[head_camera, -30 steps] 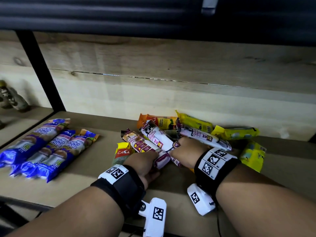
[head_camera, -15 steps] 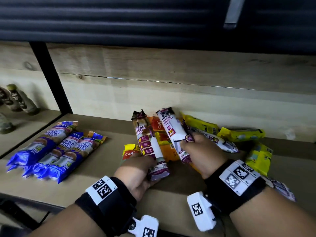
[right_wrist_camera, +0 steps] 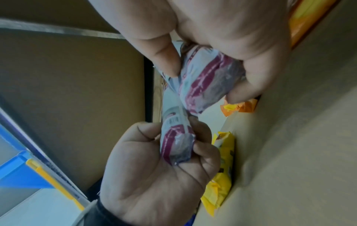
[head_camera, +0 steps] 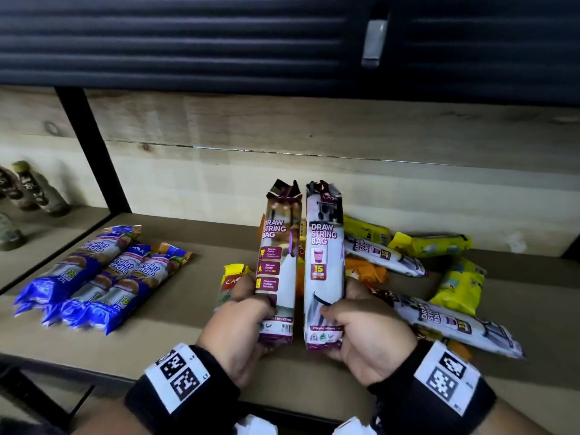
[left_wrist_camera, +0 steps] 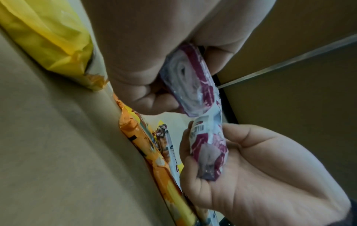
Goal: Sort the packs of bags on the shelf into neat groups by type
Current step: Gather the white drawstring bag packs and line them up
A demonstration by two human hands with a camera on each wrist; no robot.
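Observation:
Each hand holds one white-and-maroon draw string bag pack upright above the shelf, side by side. My left hand grips the lower end of the left pack. My right hand grips the lower end of the right pack. The left wrist view shows the left pack's rolled end in my left hand. The right wrist view shows the right pack pinched between thumb and fingers of my right hand. Three blue packs lie grouped at the left.
A mixed pile lies behind and right of my hands: two more draw string packs, yellow packs, an orange pack and a red-and-yellow pack. A black post divides the shelf; bottles stand beyond it.
Both hands have lifted their draw string packs off the pile and turned them upright, side by side. The head view has moved closer and tilted.

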